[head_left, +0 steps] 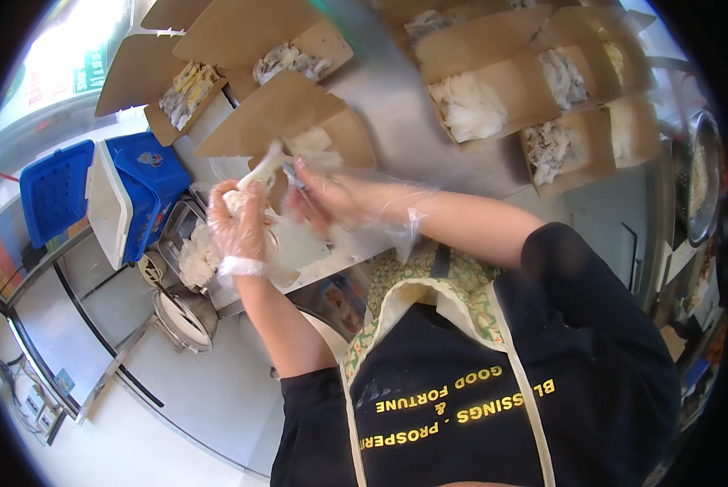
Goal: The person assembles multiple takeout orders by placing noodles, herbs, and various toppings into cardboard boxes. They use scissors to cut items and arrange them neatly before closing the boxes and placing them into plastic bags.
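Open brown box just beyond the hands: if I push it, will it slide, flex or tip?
The brown box may slide readily: it looks like thin card on a smooth metal counter. Its raised lid will probably flex, being a broad, thin flap. Tipping seems unlikely, since it looks low and wide.

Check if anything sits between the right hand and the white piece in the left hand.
Only the grey tool, seemingly scissors, held by the right hand itself, between it and the white piece in the left hand. Nothing else visibly blocks; blur hides whether tool and piece touch.
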